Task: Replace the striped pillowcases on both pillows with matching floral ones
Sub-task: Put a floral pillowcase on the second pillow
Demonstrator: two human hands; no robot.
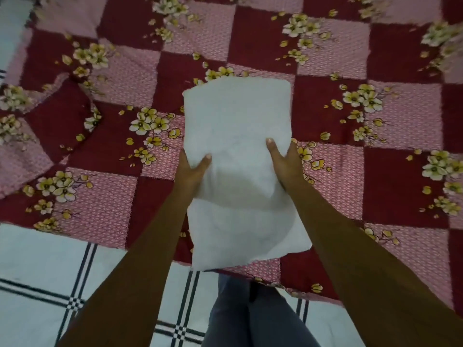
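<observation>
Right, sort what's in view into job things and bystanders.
Job: bare white pillow, left hand and right hand gripping it, loose floral cloth at left, perhaps a pillowcase.
Lying about: checked floral bedspread, striped white cloth below, grey trousers.

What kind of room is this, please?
Probably a bedroom: a wide floral checked bedsheet, a bare white pillow gripped by the left hand and right hand, and a white striped cloth lying at the near edge.
</observation>
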